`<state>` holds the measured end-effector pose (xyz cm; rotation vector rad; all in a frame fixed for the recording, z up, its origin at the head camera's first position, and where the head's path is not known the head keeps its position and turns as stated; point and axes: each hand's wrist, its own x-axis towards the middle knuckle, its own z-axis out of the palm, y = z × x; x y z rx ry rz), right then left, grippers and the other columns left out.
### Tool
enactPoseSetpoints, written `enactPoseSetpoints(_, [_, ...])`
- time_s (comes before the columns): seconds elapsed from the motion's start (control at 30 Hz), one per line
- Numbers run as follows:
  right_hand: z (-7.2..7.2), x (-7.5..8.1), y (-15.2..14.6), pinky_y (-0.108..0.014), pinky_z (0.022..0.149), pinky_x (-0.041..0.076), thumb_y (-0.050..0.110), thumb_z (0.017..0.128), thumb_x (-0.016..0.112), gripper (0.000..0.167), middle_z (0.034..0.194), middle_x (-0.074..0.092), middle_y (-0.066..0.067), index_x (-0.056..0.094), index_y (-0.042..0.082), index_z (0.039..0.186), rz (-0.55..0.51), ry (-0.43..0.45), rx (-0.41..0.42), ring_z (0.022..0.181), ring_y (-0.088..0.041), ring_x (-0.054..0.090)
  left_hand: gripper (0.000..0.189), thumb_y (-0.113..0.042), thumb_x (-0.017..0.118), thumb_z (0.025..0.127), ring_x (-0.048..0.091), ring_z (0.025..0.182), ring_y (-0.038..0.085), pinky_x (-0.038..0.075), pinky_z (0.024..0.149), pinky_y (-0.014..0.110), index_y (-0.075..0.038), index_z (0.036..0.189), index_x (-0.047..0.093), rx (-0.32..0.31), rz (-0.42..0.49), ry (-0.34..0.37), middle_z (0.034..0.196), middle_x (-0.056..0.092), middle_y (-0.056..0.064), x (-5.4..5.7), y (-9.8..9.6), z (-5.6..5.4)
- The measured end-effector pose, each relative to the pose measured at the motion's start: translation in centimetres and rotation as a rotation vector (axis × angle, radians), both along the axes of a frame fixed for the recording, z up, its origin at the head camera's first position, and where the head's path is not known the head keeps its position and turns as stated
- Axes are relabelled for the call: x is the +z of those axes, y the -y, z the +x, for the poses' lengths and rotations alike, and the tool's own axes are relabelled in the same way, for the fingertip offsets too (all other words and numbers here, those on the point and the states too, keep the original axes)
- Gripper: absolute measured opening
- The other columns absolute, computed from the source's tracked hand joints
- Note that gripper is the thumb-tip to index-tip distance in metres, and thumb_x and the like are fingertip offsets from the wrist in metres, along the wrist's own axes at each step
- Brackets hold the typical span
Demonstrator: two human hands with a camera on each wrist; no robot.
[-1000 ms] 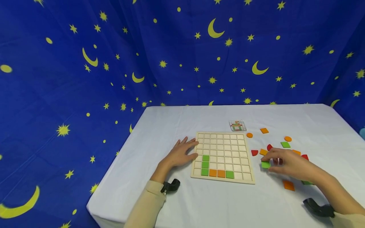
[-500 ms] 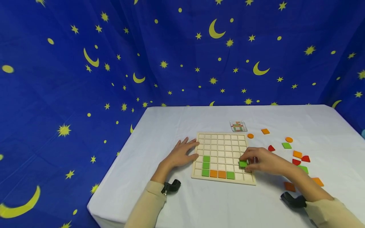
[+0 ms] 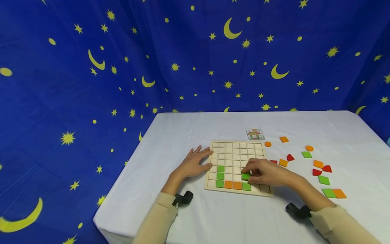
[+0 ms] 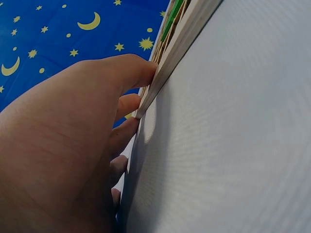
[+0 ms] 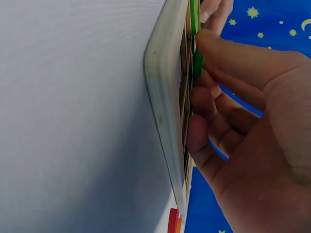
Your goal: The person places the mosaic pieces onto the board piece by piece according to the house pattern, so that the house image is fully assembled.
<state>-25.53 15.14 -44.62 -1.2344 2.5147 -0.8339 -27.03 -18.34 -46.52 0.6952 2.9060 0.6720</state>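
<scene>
A wooden grid board (image 3: 223, 145) lies on the white table. Green square tiles (image 3: 220, 176) form a short column at its lower left, and two orange tiles (image 3: 233, 185) and a green tile (image 3: 246, 186) continue along the bottom row. My right hand (image 3: 268, 172) pinches another green square tile (image 3: 245, 176) between thumb and fingers, right at the cell above that bottom green tile. In the right wrist view the pinched tile (image 5: 198, 65) stands close over the grid. My left hand (image 3: 192, 165) rests with spread fingers, its fingertips touching the board's left edge.
Loose tiles lie right of the board: green squares (image 3: 324, 180), orange squares (image 3: 339, 193), orange circles (image 3: 309, 148) and red quarter-circles (image 3: 290, 157). A small pattern card (image 3: 255, 134) lies behind the board. A blue curtain (image 3: 195, 61) with stars and moons hangs behind the table.
My right hand has picked up a green tile from the loose pieces and carried it left over the board to the cell above the bottom-row green tile. The left hand stays in place.
</scene>
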Motion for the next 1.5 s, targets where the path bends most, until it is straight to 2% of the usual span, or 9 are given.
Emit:
enactPoseSetpoints(0.23, [0.0, -0.1, 0.3, -0.028, 0.076, 0.048, 0.021, 0.090, 0.069, 0.023, 0.105, 0.060, 0.011, 0.071, 0.023, 0.113, -0.025, -0.038, 0.032, 0.088, -0.011, 0.055, 0.059, -0.052, 0.051, 0.094, 0.008, 0.145, 0.021, 0.001, 0.116, 0.044, -0.029, 0.148, 0.040, 0.002, -0.015, 0.000, 0.155, 0.025, -0.011, 0.0, 0.1, -0.1])
enactPoseSetpoints(0.4, [0.3, 0.0, 0.3, -0.029, 0.077, 0.048, 0.021, 0.090, 0.069, 0.021, 0.104, 0.060, 0.011, 0.072, 0.023, 0.111, -0.015, -0.060, 0.018, 0.089, -0.010, 0.055, 0.059, -0.051, 0.052, 0.094, 0.009, 0.145, 0.023, 0.001, 0.116, 0.046, -0.028, 0.148, 0.040, -0.005, -0.009, -0.002, 0.155, 0.026, -0.009, 0.1, 0.1, 0.0])
enactPoseSetpoints(0.57, [0.8, 0.6, -1.0, -0.026, 0.070, 0.048, 0.025, 0.090, 0.070, 0.017, 0.101, 0.060, 0.012, 0.073, 0.024, 0.107, -0.017, -0.037, -0.044, 0.082, -0.009, 0.053, 0.060, -0.052, 0.051, 0.095, 0.008, 0.145, 0.023, 0.001, 0.116, 0.045, -0.028, 0.148, 0.040, -0.019, -0.005, -0.009, 0.155, 0.026, -0.008, 0.1, 0.0, -0.1])
enactPoseSetpoints(0.83, [1.7, 0.8, -5.6, -0.022, 0.064, 0.047, 0.022, 0.086, 0.074, 0.020, 0.097, 0.059, 0.011, 0.073, 0.028, 0.105, -0.003, -0.018, -0.164, 0.077, -0.008, 0.052, 0.059, -0.049, 0.053, 0.094, 0.010, 0.145, 0.025, 0.002, 0.115, 0.047, -0.025, 0.147, 0.041, -0.013, 0.001, -0.016, 0.155, 0.028, -0.006, 0.2, -0.2, -0.1])
enactPoseSetpoints(1.0, [2.7, 1.1, -8.2, -0.022, 0.061, 0.046, 0.021, 0.084, 0.075, 0.021, 0.098, 0.059, 0.009, 0.073, 0.029, 0.104, 0.020, -0.031, -0.238, 0.074, -0.008, 0.051, 0.059, -0.049, 0.053, 0.094, 0.009, 0.145, 0.022, 0.000, 0.116, 0.045, -0.028, 0.147, 0.041, 0.002, -0.006, -0.003, 0.154, 0.027, -0.009, 0.0, -0.2, 0.0])
enactPoseSetpoints(1.13, [3.5, 1.4, -10.2, -0.022, 0.060, 0.046, 0.024, 0.085, 0.074, 0.019, 0.104, 0.060, 0.009, 0.072, 0.029, 0.103, 0.045, 0.009, -0.301, 0.075, -0.009, 0.050, 0.059, -0.050, 0.053, 0.094, 0.008, 0.145, 0.021, 0.000, 0.116, 0.044, -0.029, 0.147, 0.040, 0.004, -0.006, 0.002, 0.154, 0.027, -0.010, -0.1, -0.1, 0.0])
enactPoseSetpoints(1.27, [4.4, 1.4, -12.1, -0.022, 0.058, 0.044, 0.023, 0.084, 0.075, 0.022, 0.100, 0.060, 0.008, 0.071, 0.026, 0.105, 0.048, 0.029, -0.368, 0.073, -0.010, 0.049, 0.059, -0.051, 0.052, 0.094, 0.008, 0.145, 0.021, 0.000, 0.116, 0.044, -0.028, 0.147, 0.041, 0.002, 0.003, 0.002, 0.154, 0.027, -0.009, -0.3, -0.1, -0.1])
enactPoseSetpoints(1.37, [5.3, 1.1, -13.6, -0.022, 0.057, 0.042, 0.025, 0.082, 0.077, 0.026, 0.100, 0.061, 0.008, 0.071, 0.025, 0.107, 0.071, 0.008, -0.437, 0.074, -0.009, 0.048, 0.060, -0.051, 0.052, 0.094, 0.008, 0.145, 0.021, 0.000, 0.116, 0.043, -0.028, 0.148, 0.041, -0.002, 0.005, 0.005, 0.155, 0.027, -0.009, -0.4, -0.2, -0.1])
enactPoseSetpoints(1.5, [6.1, 0.5, -15.5, -0.022, 0.058, 0.041, 0.026, 0.079, 0.080, 0.033, 0.108, 0.062, 0.001, 0.071, 0.021, 0.110, 0.121, -0.040, -0.492, 0.076, -0.010, 0.046, 0.060, -0.051, 0.052, 0.094, 0.007, 0.145, 0.020, -0.001, 0.116, 0.043, -0.028, 0.148, 0.041, 0.008, -0.002, 0.003, 0.154, 0.027, -0.010, -0.2, -0.2, -0.1])
